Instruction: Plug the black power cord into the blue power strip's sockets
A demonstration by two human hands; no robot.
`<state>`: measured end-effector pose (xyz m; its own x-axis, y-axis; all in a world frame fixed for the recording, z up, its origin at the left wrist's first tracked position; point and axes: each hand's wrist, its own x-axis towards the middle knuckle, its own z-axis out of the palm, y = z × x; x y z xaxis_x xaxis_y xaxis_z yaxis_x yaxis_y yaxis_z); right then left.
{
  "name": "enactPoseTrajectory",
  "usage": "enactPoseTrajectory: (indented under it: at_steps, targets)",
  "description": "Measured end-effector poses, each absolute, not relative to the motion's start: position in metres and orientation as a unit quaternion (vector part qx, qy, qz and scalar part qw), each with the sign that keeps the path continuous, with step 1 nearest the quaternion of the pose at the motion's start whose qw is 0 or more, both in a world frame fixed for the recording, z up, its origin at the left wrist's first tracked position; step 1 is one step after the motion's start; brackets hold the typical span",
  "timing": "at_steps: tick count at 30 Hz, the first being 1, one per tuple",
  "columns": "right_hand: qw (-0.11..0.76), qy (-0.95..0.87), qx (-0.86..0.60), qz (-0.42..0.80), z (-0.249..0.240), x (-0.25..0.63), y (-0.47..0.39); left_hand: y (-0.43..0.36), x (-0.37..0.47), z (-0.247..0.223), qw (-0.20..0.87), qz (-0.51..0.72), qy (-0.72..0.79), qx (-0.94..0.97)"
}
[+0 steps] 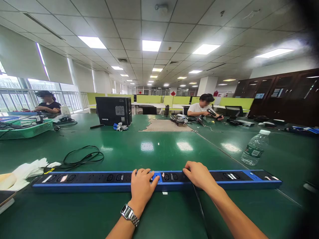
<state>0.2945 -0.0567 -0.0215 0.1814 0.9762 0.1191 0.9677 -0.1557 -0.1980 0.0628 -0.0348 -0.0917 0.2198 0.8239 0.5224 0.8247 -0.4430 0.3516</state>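
Observation:
A long blue and black power strip [159, 187] lies across the green table in front of me. My left hand [142, 186] rests on its middle, fingers apart over the black face and thumb by a blue section; a metal-banded watch is on that wrist. To the right, my right hand [198, 174] has its fingers curled and pressed at the sockets. A black cable [199, 202] comes out from beneath this hand and runs down toward me. The cable's end is hidden by the fingers.
Behind the strip lies a coiled black cable [83, 157]. Crumpled tissue [30, 171] is at left, a water bottle [255, 149] at right. Farther back are a green basket [27, 132], a black computer case [112, 111] and two seated people.

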Motion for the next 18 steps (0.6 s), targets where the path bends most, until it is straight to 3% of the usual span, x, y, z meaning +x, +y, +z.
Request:
enactPoseTrajectory:
  at_steps: [8, 18]
  targets:
    - [0.146, -0.625, -0.767, 0.02, -0.028, 0.295, -0.055, -0.036, 0.061, -0.09, -0.004, -0.329, -0.524, -0.786]
    - [0.33, -0.598, -0.722, 0.11, -0.054, 0.31, -0.058, -0.039, 0.052, -0.094, -0.001, -0.313, -0.49, -0.814]
